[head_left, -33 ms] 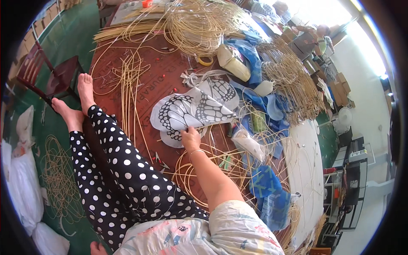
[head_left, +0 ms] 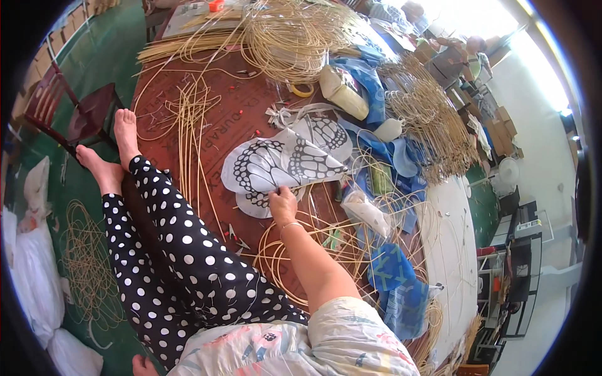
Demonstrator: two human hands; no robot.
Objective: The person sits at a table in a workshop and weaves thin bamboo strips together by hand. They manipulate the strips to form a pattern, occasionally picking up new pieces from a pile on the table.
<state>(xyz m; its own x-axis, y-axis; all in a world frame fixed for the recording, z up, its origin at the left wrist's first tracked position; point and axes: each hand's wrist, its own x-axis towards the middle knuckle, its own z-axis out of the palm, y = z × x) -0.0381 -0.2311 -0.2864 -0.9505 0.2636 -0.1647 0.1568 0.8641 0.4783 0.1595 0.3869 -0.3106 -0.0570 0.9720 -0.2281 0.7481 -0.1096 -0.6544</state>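
Observation:
A white sheet printed with a black butterfly-wing pattern (head_left: 257, 166) lies on the reddish-brown table (head_left: 219, 135), its right part folded over. My right hand (head_left: 283, 203) is closed at the sheet's near edge, fingertips pinching it. Beneath that hand another patterned piece (head_left: 252, 205) shows. Thin bamboo strips (head_left: 276, 250) curve in loops around my right wrist. At the lower left edge, a small bit of skin that looks like my left hand (head_left: 144, 366) comes into view; its fingers cannot be made out.
Small clips (head_left: 233, 235) lie left of my forearm. Beyond the sheet are a roll of yellow tape (head_left: 302, 91), a pale wrapped roll (head_left: 343, 93) and coiled bamboo strips (head_left: 295, 37). Blue cloth (head_left: 398, 288) lies at right. A dark wooden chair (head_left: 94, 113) stands at left.
My right hand has shifted very slightly to the right, still pinching the sheet. Otherwise things look the same.

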